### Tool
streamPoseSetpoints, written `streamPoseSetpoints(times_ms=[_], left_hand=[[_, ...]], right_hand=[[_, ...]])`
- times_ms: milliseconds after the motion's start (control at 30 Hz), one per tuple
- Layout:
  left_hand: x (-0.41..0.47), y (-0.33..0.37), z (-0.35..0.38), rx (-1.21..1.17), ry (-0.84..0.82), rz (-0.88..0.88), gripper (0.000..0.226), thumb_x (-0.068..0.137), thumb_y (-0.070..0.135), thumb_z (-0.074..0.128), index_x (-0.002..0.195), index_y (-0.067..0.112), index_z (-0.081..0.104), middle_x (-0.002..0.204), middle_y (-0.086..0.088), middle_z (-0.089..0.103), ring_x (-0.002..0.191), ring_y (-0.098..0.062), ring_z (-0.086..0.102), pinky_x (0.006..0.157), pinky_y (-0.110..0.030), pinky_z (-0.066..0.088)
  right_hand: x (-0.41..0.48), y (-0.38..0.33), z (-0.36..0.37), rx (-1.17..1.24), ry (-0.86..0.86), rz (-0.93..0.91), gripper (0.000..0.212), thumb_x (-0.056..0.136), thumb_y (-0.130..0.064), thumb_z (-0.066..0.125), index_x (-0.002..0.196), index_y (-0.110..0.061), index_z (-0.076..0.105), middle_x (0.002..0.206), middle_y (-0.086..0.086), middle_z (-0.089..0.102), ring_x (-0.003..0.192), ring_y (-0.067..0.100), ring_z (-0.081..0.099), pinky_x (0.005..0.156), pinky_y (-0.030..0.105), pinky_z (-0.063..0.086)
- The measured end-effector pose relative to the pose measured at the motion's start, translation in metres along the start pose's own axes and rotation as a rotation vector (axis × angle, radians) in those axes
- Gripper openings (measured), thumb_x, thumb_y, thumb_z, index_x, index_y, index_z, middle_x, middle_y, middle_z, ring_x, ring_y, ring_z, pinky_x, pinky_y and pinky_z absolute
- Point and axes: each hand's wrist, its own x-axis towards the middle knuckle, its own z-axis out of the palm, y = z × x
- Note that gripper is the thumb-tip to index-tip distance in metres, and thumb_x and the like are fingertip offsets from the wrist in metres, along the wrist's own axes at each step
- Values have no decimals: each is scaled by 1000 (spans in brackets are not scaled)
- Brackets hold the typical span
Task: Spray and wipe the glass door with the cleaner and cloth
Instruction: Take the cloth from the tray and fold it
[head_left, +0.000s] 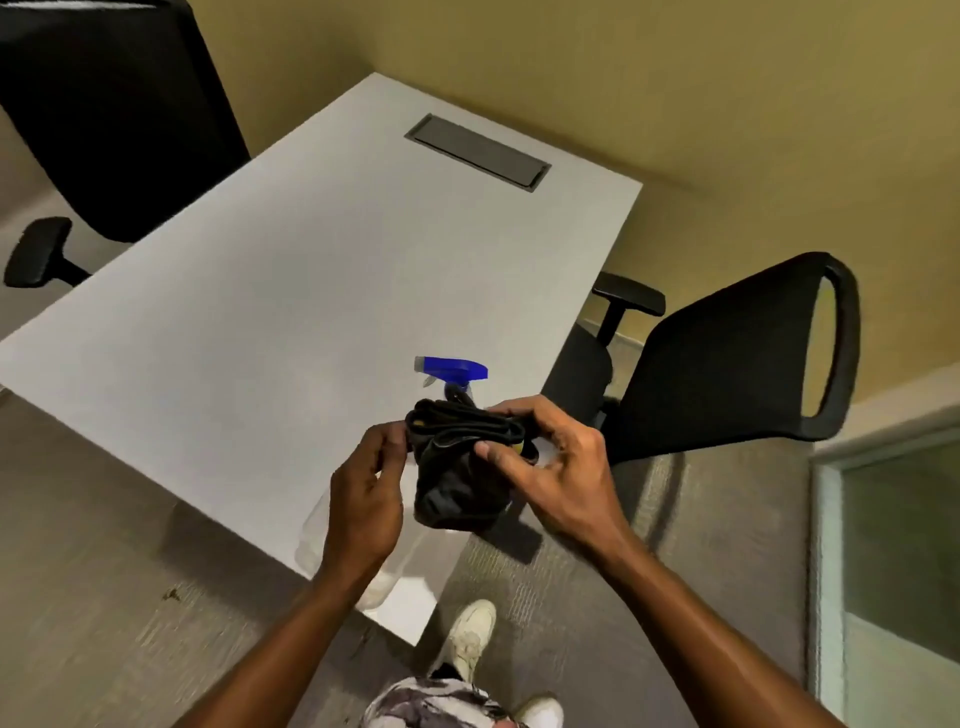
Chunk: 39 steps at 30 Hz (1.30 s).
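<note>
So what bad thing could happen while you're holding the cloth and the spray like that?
1. The spray bottle seems tucked under the left hand with no firm grip on it, as both hands bunch the black cloth. It could slip and fall to the floor.
2. The right hand is busy too, so a catch would be slow.
3. The table corner sits close to the foot; stepping forward might bump it.

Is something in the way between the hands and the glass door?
Nothing visible blocks it. Both the left hand and right hand hold the bundled black cloth, with the blue-nozzled clear spray bottle behind it. The frosted glass door is off to the right across bare grey carpet.
</note>
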Motion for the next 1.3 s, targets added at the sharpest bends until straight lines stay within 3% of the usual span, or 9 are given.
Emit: streamPoseSetpoints(times_ms=[233,333,467,600,800,1000,1067,1167,1300], left_hand=[[-18,29,69,-5,-456,262,42,98,88,52,137,75,59,132,43,72,130,12,67,102,-6,53],[-29,40,110,-5,-623,326,45,99,76,65,142,73,53,141,33,70,137,2,67,111,-22,58],[-49,49,160,-53,-719,451,38,104,46,68,141,48,58,134,18,69,131,-10,70,108,-33,62],[-80,68,203,-120,-800,517,57,100,27,80,150,26,54,139,24,70,136,-3,68,109,-14,54],[-139,88,270,-162,-935,660,46,93,11,84,133,29,68,126,8,77,122,-20,76,105,-33,61],[-227,112,335,-167,-1140,722,35,89,7,86,110,34,77,105,15,80,101,-9,77,92,-18,57],[-255,116,350,-164,-1249,697,35,91,0,85,107,31,79,102,12,81,97,-9,76,87,-23,59],[-302,122,370,-146,-1416,653,39,91,-6,80,105,30,81,104,6,82,102,-17,76,93,-37,60],[-363,135,390,-176,-1541,661,36,84,10,75,102,41,80,101,13,81,97,-9,75,89,-24,60]], right_hand=[[-48,4,-71,26,250,34,31,92,-16,87,121,-22,76,112,-14,78,110,15,78,93,34,65],[-76,6,-99,1,362,33,31,93,-11,85,121,-18,76,113,-16,77,109,9,77,90,17,58],[-115,10,-137,-68,508,62,32,94,-12,84,123,-21,75,118,-17,77,114,8,75,93,15,56],[-165,14,-174,-118,654,114,35,93,-16,84,126,-24,75,120,-21,76,112,4,75,90,11,55],[-254,16,-226,-174,844,174,40,93,-8,83,128,-26,74,120,-17,78,115,8,75,92,13,54],[-365,10,-270,-188,1073,292,45,88,-8,87,127,-28,79,115,-13,78,113,13,75,98,30,59],[-399,4,-281,-154,1148,303,41,88,-16,88,127,-25,80,114,-10,79,111,15,76,99,37,60],[-447,-9,-296,-153,1253,324,46,85,-34,91,129,-26,79,117,-10,80,114,13,76,99,34,61],[-496,-26,-308,-242,1241,341,67,74,-39,99,136,-29,76,124,-15,78,122,9,74,100,25,61]])
